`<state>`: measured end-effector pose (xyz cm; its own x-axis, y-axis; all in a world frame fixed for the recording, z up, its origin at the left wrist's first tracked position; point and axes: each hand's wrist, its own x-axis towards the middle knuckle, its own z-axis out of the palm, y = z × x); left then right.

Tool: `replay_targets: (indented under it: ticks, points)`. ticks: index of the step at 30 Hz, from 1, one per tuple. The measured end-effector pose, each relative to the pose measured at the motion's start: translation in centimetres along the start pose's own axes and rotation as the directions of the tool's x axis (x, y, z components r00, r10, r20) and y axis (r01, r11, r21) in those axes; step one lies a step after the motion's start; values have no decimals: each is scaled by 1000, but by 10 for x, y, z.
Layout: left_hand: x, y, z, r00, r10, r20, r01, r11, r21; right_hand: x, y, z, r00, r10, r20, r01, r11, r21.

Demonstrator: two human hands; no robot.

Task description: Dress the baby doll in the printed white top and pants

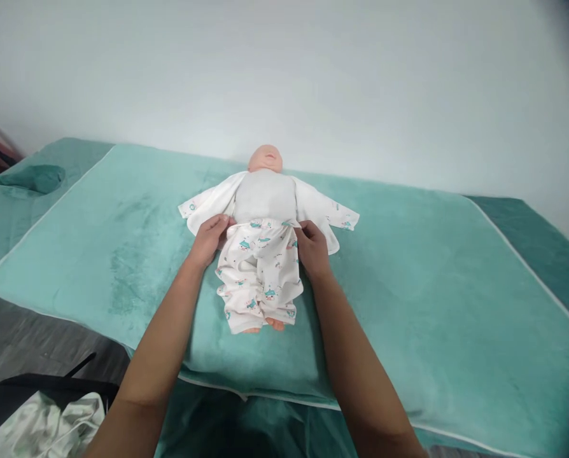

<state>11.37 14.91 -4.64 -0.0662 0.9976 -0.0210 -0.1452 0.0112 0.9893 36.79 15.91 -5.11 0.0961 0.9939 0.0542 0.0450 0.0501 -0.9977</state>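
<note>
A baby doll point(266, 159) lies on its back, head toward the wall, on a green velvety bed cover. White patterned baby pants point(260, 267) cover its legs up to the waist, with the toes showing at the cuffs. A white baby jacket point(313, 200) is on the doll, spread apart at the front over a pale grey torso. My left hand point(211, 238) pinches the pants' waistband at the left side. At the right side, my right hand point(312, 247) grips the same waistband, its fingertips partly hidden behind the cloth.
The green bed point(432, 286) extends to both sides, with a face hole point(31, 179) at its left end. Behind it rises a white wall point(284, 76). Crumpled pale cloth point(50, 426) lies on a black chair point(31, 381) at the lower left.
</note>
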Motion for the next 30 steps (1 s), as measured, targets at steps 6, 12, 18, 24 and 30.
replay_targets:
  ticks: [6,12,18,24,30]
  points:
    - [-14,6,-2,987,92,131,-114,980,164,-6,-11,-4,987,-160,0,160,987,6]
    - [-19,10,-3,952,180,247,-207,974,88,-11,-12,2,966,-257,26,258,965,-37]
    - [-18,7,0,973,125,191,-112,991,-77,-2,-4,-4,991,-88,96,77,991,110]
    - [-11,3,4,999,42,16,-40,995,-92,0,-7,-9,982,-25,185,11,997,74]
    - [-7,7,2,990,143,-8,-132,930,342,2,-14,-28,934,-28,355,104,975,-195]
